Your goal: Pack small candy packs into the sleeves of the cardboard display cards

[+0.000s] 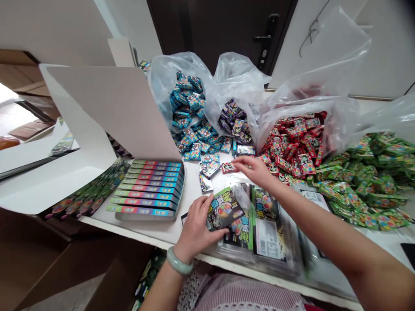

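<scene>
My left hand [200,224], with a pale green bangle at the wrist, grips a small black-and-green printed carton [225,207] between thumb and fingers. The carton is tilted above more flat printed packaging [267,207] on the table. Farther back, my right hand [254,170] is closed with its fingertips on a small red box [228,167]. Beside that box lie several loose blue and white-faced boxes [210,167]. Whether anything is inside the carton is hidden.
Clear plastic bags spill small boxes across the back: blue [188,101], purple [234,119], and red [301,138]. Green packets [372,185] are heaped at the right. An open-lidded display box [147,190] holds a row of multicoloured cartons at left. The table's front edge [136,236] runs close to me.
</scene>
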The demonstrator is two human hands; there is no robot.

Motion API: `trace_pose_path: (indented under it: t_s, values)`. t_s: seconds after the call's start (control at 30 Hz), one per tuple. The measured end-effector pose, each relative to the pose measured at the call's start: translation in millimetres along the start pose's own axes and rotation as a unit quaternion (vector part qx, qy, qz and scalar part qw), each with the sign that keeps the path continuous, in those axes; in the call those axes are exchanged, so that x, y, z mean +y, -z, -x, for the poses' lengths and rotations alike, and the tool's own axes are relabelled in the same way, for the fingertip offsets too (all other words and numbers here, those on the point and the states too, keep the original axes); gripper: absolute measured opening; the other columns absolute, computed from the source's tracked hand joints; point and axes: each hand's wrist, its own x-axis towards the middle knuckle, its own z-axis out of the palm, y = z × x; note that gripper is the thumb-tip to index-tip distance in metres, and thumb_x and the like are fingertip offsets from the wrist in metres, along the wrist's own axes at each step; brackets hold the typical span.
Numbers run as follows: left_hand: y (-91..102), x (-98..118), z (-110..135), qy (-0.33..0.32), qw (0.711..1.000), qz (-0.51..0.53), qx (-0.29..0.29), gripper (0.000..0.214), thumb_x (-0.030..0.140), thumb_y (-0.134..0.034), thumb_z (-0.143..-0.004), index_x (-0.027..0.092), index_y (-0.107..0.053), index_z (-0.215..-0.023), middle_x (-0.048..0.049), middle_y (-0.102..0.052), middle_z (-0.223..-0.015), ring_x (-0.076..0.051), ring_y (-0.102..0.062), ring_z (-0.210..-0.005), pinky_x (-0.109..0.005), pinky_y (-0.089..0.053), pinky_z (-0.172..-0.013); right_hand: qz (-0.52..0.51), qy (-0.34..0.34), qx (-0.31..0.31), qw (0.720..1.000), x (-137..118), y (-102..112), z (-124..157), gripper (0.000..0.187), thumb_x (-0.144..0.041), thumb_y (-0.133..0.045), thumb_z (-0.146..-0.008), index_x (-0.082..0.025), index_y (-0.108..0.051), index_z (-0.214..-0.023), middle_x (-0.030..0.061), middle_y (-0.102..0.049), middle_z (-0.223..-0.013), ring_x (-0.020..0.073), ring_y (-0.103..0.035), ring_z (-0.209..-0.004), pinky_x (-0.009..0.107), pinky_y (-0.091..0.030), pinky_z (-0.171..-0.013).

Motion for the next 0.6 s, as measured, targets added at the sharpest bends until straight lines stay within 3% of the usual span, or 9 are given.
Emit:
trace_pose_path:
  t_s: [0.13,0.23,0.33,0.43,0.6]
  values:
    - [5.4,-2,5,-0.008,1.0,-0.003,-0.006,0.095,0.045,-0.077,-0.066,0.024,-0.025,-0.143,-0.0156,-0.044,-0.131,-0.033,-0.046,-0.122,-0.052,-0.042,-0.101,0.13,-0.053,-0.052,0.989,17,-33,-88,0.025,-0.032,-0.051,-0.092,-0.02,-0.069,-0.104,0.0077,-0.07,-0.108,0.0201,-0.063,-0.101,0.03,-0.046,-0.087]
    - [7.4,-4,9,0.006,1.0,-0.008,-0.009,0.099,0.042,-0.079,-0.064,0.025,-0.023,-0.144,-0.0162,-0.044,-0.131,-0.034,-0.046,-0.122,-0.051,-0.044,-0.099,0.164,-0.077,-0.063,0.981,22,-60,-122,0.024,-0.035,-0.056,-0.088,-0.018,-0.071,-0.097,0.0136,-0.068,-0.109,0.0254,-0.061,-0.105,0.034,-0.045,-0.088]
    - [8.4,-8,13,0.017,1.0,-0.009,-0.011,0.101,0.041,-0.08,-0.062,0.027,-0.023,-0.145,-0.0161,-0.045,-0.131,-0.035,-0.047,-0.121,-0.051,-0.045,-0.098,0.183,-0.103,-0.077,0.975,28,-77,-133,0.03,-0.041,-0.068,-0.079,-0.015,-0.07,-0.093,0.0183,-0.065,-0.111,0.03,-0.059,-0.107,0.037,-0.045,-0.088]
    - [8.2,-12,14,0.019,1.0,-0.007,-0.008,0.1,0.043,-0.079,-0.063,0.027,-0.024,-0.145,-0.0159,-0.046,-0.131,-0.035,-0.048,-0.121,-0.051,-0.045,-0.098,0.171,-0.122,-0.082,0.974,34,-81,-138,0.034,-0.04,-0.074,-0.072,-0.015,-0.067,-0.094,0.0156,-0.067,-0.106,0.0284,-0.061,-0.1,0.035,-0.047,-0.082]
    - [8.8,-15,11,0.023,1.0,-0.012,0.002,0.095,0.042,-0.077,-0.066,0.025,-0.025,-0.144,-0.0146,-0.045,-0.133,-0.033,-0.047,-0.122,-0.048,-0.045,-0.1,0.109,-0.116,-0.031,0.987,34,-60,-128,0.032,-0.032,-0.062,-0.083,-0.017,-0.059,-0.111,0.0086,-0.068,-0.105,0.0206,-0.063,-0.092,0.031,-0.048,-0.078]
